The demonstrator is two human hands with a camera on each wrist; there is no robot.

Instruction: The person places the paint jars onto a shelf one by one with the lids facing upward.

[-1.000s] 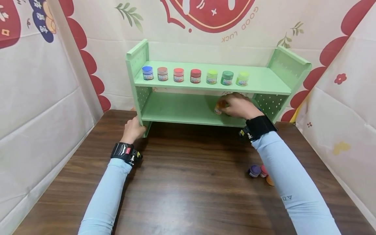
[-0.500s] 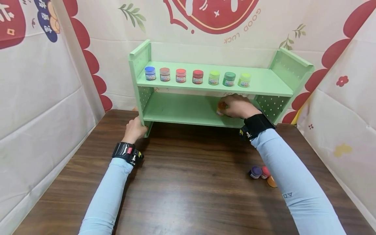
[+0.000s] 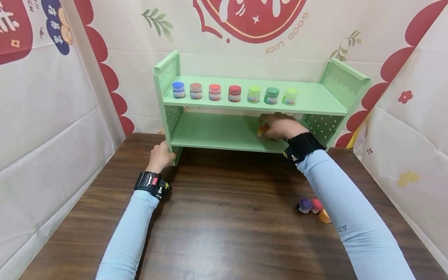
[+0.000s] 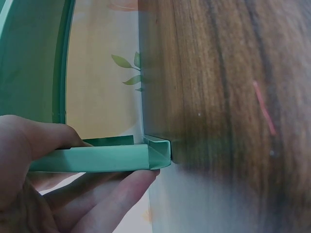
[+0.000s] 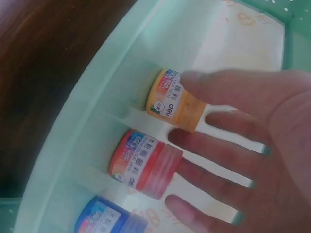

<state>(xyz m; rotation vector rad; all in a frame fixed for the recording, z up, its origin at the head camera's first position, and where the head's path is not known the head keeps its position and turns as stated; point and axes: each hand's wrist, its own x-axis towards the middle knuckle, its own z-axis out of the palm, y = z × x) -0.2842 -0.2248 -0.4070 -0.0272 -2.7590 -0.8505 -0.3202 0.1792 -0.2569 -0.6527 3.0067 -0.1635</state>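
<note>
A light green two-tier shelf stands on the table. At its lower left, my left hand grips the side panel, thumb on one face and fingers on the other. Over the right part of the lower tier, my right hand pinches an orange paint jar between thumb and fingers. That jar is upright near the front edge. Beside it in the right wrist view stand a red paint jar and a blue paint jar; my hand hides them in the head view.
Several paint jars line the upper tier, from a blue jar to a light green jar. On the brown table sit a purple jar, a pink jar and an orange jar, partly behind my right sleeve.
The orange jar in my right hand looked tilted a second ago and stands straighter now. My left hand keeps its place on the shelf. The head view has shifted slightly.
</note>
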